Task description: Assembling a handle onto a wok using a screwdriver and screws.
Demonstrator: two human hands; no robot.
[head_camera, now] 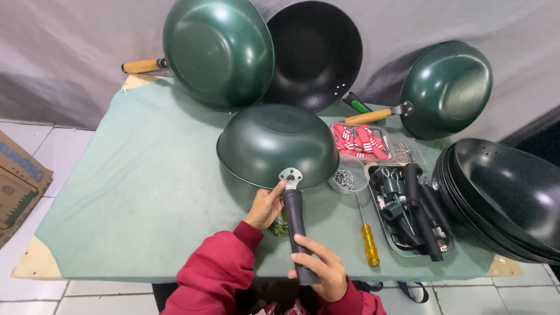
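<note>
Over the green cloth (146,175), both hands (red-sleeved) clamped on the black handle (296,227), left (265,207), right (322,269).

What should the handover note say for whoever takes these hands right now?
Left hand: fingers at the metal bracket, next to the upside-down green wok.
Right hand: grip on the black handle, low end.
Bracket sits at the wok's rim; no screw visible in it.
Yellow screwdriver lies untouched on the cloth; screws in the round tub; spare handles in the tray.
Done: two handled woks lean behind.
Left: fixing this handle; bare woks stacked right.
</note>
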